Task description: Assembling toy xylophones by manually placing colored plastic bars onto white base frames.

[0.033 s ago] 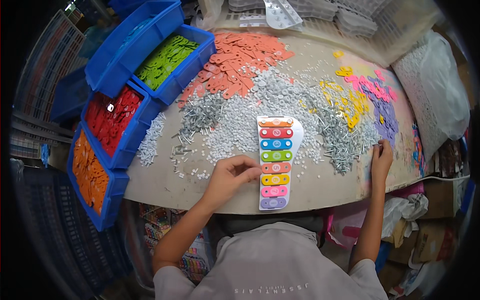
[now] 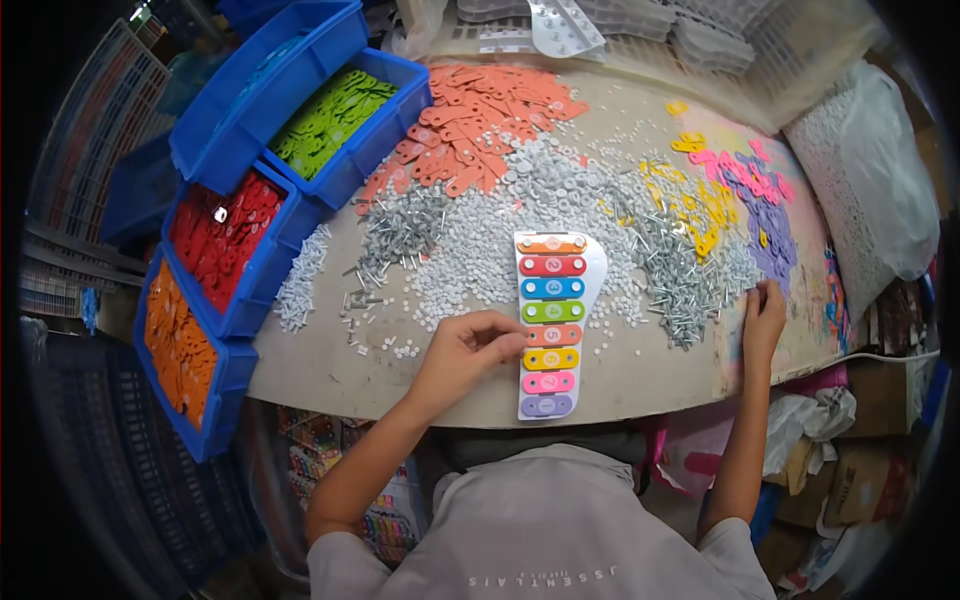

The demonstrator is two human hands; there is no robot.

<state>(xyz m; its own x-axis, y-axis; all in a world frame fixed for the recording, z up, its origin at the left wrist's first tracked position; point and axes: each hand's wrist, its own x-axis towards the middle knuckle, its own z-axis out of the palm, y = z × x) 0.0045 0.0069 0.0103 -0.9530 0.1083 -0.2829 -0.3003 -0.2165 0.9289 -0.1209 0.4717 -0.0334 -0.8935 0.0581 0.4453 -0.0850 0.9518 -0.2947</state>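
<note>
A white toy xylophone base (image 2: 590, 270) lies on the table before me, bearing a column of coloured bars from orange at the far end to purple at the near end. White round caps sit on the ends of the farther bars. My left hand (image 2: 470, 350) is pinched at the left end of the coral bar (image 2: 552, 336); anything between thumb and fingers is too small to make out. At the right, my right hand (image 2: 764, 318) has its fingers drawn together beside a pile of metal pins (image 2: 680, 290). Whatever it may hold is hidden.
White caps (image 2: 465, 250) spread across the middle, with coral bars (image 2: 480, 120) behind. Blue bins (image 2: 290, 270) of red, orange and green bars stand left. Yellow bars (image 2: 715, 215) and purple bars (image 2: 770, 230) lie right, near a clear bag (image 2: 880, 190).
My left hand has shifted slightly to the right, its fingertips now over the left end of the coral bar. The right hand looks unmoved.
</note>
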